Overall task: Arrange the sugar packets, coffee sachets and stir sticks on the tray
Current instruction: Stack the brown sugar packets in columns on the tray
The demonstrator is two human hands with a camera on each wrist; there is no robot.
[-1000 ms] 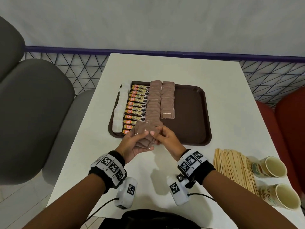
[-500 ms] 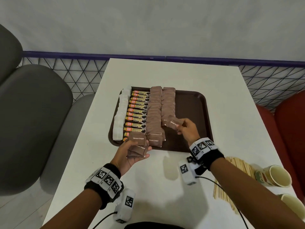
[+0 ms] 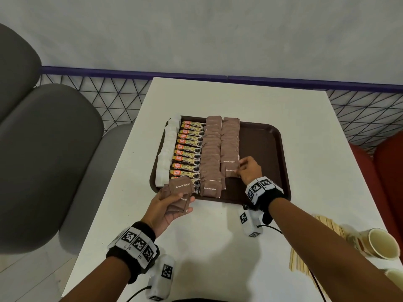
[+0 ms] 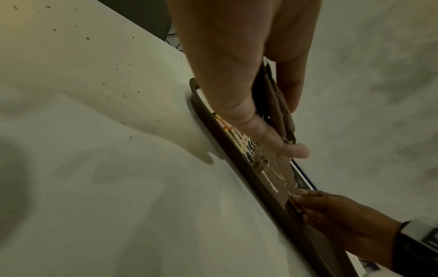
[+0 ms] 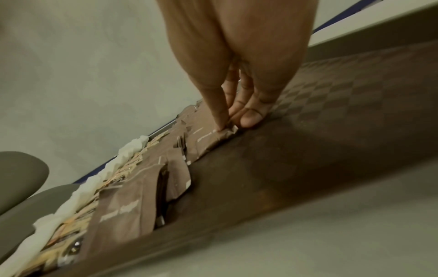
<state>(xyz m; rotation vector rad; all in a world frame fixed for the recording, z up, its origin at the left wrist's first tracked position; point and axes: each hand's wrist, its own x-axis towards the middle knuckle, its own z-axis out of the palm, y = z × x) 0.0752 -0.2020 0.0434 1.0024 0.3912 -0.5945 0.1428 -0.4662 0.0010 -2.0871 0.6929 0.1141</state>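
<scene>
The brown tray (image 3: pixel 263 149) sits on the white tabletop (image 3: pixel 218 236) with its contents laid in overlapping columns, probably so each kind stays together: white sugar packets (image 3: pixel 166 153) at the left edge, coffee sachets (image 3: pixel 188 149) beside them, then 2 columns of brown sugar packets (image 3: pixel 212 153). The right hand (image 3: pixel 248 168) pinches a single packet (image 3: pixel 231 172) at the near end of the second column, seemingly extending it. The left hand (image 3: pixel 165 211) curls around a reserve stack (image 3: pixel 181 192) near the tray's front rim, keeping refills within reach. The stir sticks (image 3: pixel 322 227) lie off the tray, not yet arranged.

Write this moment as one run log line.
left hand: holds packets | right hand: pinches packet on tray | sticks: on table
</scene>
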